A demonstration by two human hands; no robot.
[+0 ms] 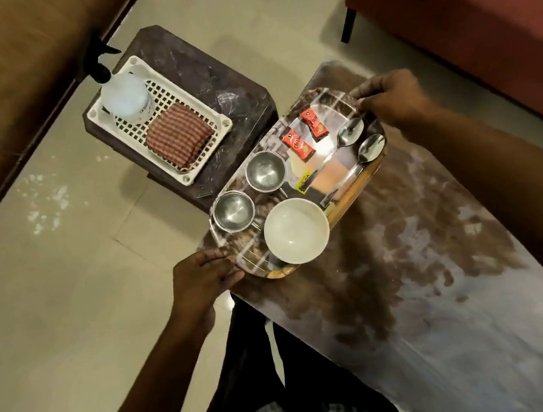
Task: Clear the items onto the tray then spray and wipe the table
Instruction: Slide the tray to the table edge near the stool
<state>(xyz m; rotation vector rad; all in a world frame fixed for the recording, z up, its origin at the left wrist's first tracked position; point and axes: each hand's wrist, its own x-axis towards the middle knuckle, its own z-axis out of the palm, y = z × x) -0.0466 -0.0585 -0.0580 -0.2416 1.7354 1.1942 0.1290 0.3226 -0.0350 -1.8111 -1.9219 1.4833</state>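
Note:
A shiny steel tray (328,177) sits at the far left end of the glossy marbled table (446,286). My left hand (200,281) grips its near end and my right hand (390,96) grips its far end. On the tray lie a white bowl (295,230), two small steel cups (233,210) (265,171), two red sachets (297,144) (314,124) and two spoons (350,131) (371,147). A spray bottle (122,94) and a folded checked cloth (178,138) rest in a white plastic basket (217,123).
The basket sits on a dark side table (211,75) just left of the tray. A brown sofa (5,85) stands at the left, a red one (478,5) at the upper right. Pale tiled floor (66,284) lies between them.

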